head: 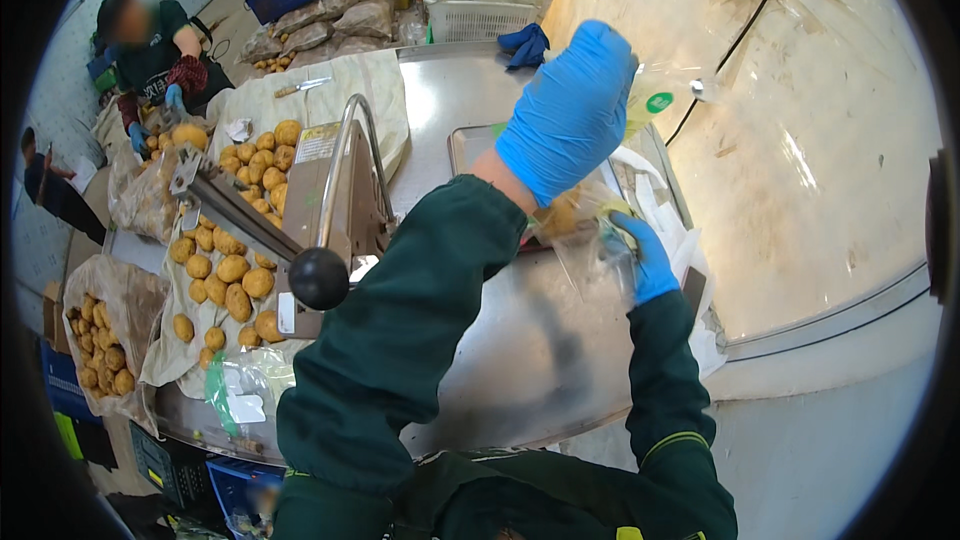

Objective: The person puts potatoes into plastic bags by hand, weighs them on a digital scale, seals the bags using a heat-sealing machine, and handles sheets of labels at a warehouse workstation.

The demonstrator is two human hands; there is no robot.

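Note:
My left hand (566,112), in a blue glove, is raised over the steel table with its fingers closed near the top of a clear plastic bag (589,244). The bag bears a green round label (659,103); yellowish contents show low in it. My right hand (646,255), gloved too, grips the bag's lower side. A metal tray (469,146) lies partly hidden behind my left hand. To the left stands a bag-sealing device (307,202) with a curved metal bar and a black ball knob (319,278).
Potatoes (232,268) lie on a pale cloth left of the device. A knife (301,87) rests on the cloth's far part. A co-worker (157,67) handles potatoes at the far left. Sacks and a white basket (480,21) stand beyond the steel table (517,360).

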